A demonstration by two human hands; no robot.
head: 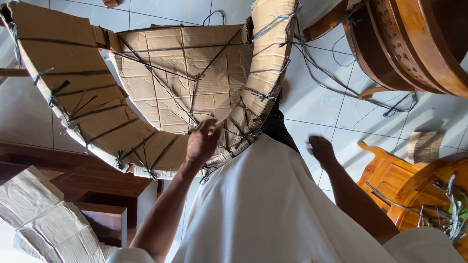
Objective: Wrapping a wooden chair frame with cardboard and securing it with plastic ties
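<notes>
Cardboard wraps a big curved piece (pixel 97 112) that arcs in front of the person, with a flatter cardboard panel (pixel 180 73) filling the hollow of the curve. Grey plastic straps (pixel 195 78) cross and knot over both. The bundle stands just ahead of the person's legs on the pale tiled floor (pixel 321 102).

The left hand (pixel 202 141) is on the inner edge of the curve, low down where several straps bunch together. Its fingers are bent in against the cardboard, but I cannot tell whether they pinch a strap or only press on the wrapping. The right hand (pixel 321 150) hangs free beside the hip, loosely open, holding nothing and well apart from the bundle.

From where I stand, one hand on that edge looks like too little control for something this wide. I'd bring the free hand up onto the right-hand arm of the curve so it cannot swing. Strap ends stick out near the left fingers and look stiff, so a grip on flat cardboard seems kinder than one on the knots.

Loose straps (pixel 341 73) trail over the tiles toward the polished wooden furniture (pixel 414 48), which could catch a foot. Another cardboard-wrapped bundle (pixel 39 214) lies lower left.
</notes>
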